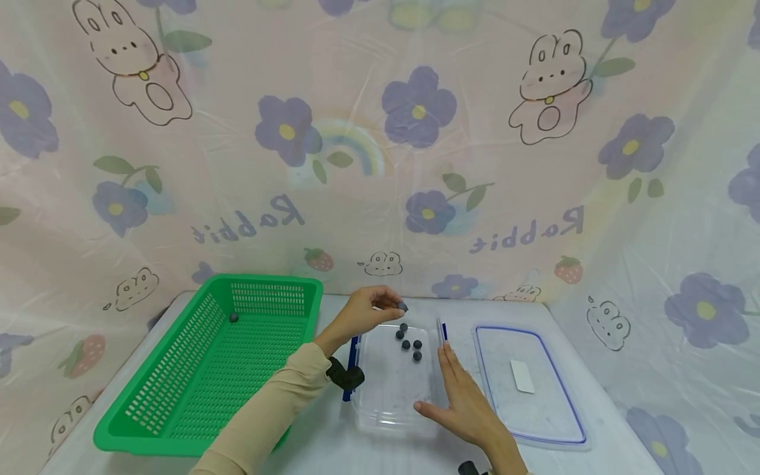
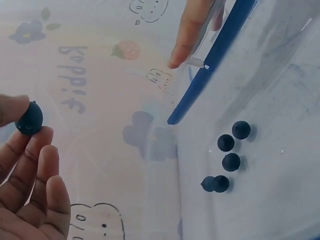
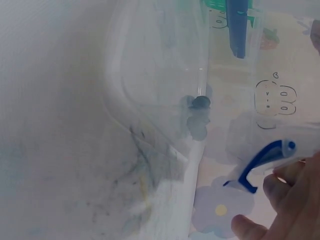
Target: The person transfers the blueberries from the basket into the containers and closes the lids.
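My left hand pinches a small dark ball between thumb and fingertips, above the far rim of a clear plastic container. The left wrist view shows that ball at the fingertips. Several more dark balls lie inside the container, bunched in a cluster. My right hand lies flat with straight fingers against the container's right side, by its blue clasp. The right wrist view looks through the container wall at the balls.
A green mesh basket stands at the left with one dark ball in it. The container's lid with a blue rim lies at the right, a white label on it. A flowered cloth hangs behind the table.
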The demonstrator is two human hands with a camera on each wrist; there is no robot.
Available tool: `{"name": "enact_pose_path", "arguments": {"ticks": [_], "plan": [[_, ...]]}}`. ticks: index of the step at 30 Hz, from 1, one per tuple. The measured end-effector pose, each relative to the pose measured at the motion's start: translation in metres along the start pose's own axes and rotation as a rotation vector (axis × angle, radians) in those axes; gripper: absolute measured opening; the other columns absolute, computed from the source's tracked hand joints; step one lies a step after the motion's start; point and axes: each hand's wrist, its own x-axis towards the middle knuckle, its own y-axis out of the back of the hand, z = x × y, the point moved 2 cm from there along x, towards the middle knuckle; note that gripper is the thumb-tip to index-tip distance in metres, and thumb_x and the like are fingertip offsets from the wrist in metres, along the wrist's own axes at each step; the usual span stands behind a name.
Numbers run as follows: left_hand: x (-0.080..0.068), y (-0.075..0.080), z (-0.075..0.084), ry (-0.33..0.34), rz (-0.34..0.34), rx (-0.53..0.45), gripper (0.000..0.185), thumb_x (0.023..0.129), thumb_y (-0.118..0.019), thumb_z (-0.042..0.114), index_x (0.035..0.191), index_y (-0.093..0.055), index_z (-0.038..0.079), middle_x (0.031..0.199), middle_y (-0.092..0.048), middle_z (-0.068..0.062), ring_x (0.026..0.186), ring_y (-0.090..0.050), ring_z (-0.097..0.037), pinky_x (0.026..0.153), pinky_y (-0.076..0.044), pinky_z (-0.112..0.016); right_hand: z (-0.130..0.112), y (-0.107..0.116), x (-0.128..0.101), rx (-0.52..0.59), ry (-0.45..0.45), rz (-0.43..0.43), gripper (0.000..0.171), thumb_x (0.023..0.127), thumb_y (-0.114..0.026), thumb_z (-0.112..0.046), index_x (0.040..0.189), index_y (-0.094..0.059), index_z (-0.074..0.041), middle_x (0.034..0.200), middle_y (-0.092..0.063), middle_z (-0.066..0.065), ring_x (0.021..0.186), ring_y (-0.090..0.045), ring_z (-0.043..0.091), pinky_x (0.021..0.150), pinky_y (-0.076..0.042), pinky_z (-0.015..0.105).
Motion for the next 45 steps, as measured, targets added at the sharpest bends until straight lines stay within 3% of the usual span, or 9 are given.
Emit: {"name": "enact_pose_path", "arguments": {"ticks": [9,16,25,35,45], "plan": [[0.020,-0.023,-0.013,0.021,0.001,0.017,0.023,0.090,-0.070,0.018,0.111,-0.070,0.009,0.096,-0.065,0.000,0.086,-0.061,-0.015,0.075,-0.052,-0.030,0.001,0.000,0.001,0.002,-0.003,0.015,0.109,0.081,-0.067,-0.061,0.154,-0.014,0.000,0.160,-0.009,0.016,0.142,-0.018,0.036,0.105,-0.027,0.062],[0.031,-0.040,-0.028,0.023,0.024,0.035,0.012,0.084,-0.073,0.009,0.095,-0.070,0.005,0.083,-0.063,0.002,0.075,-0.059,-0.012,0.064,-0.051,-0.026,0.002,-0.001,0.001,0.013,-0.001,0.024,0.108,0.081,-0.067,-0.061,0.154,-0.015,-0.001,0.159,-0.010,0.017,0.141,-0.021,0.038,0.102,-0.030,0.064],[0.043,-0.055,-0.052,0.203,0.088,0.036,0.017,0.079,-0.079,0.004,0.091,-0.066,0.003,0.080,-0.062,-0.001,0.073,-0.058,-0.014,0.063,-0.048,-0.027,0.002,0.000,0.001,0.031,0.003,0.013,0.108,0.081,-0.066,-0.061,0.154,-0.013,-0.001,0.160,-0.008,0.016,0.141,-0.022,0.038,0.103,-0.029,0.063],[0.043,-0.069,-0.071,0.334,0.212,0.084,0.017,0.078,-0.081,0.003,0.087,-0.066,0.001,0.078,-0.064,-0.003,0.072,-0.060,-0.016,0.066,-0.051,-0.031,0.001,-0.002,0.000,0.040,0.013,0.017,0.107,0.082,-0.065,-0.061,0.154,-0.013,-0.002,0.160,-0.008,0.014,0.140,-0.025,0.038,0.104,-0.031,0.061],[0.043,-0.073,-0.083,0.371,0.304,0.130,0.018,0.074,-0.080,-0.006,0.086,-0.067,-0.003,0.078,-0.063,-0.007,0.074,-0.060,-0.020,0.065,-0.051,-0.032,0.001,-0.002,0.000,0.039,0.012,0.026,0.107,0.082,-0.067,-0.059,0.154,-0.013,-0.002,0.160,-0.009,0.014,0.139,-0.025,0.038,0.103,-0.030,0.061]]}}
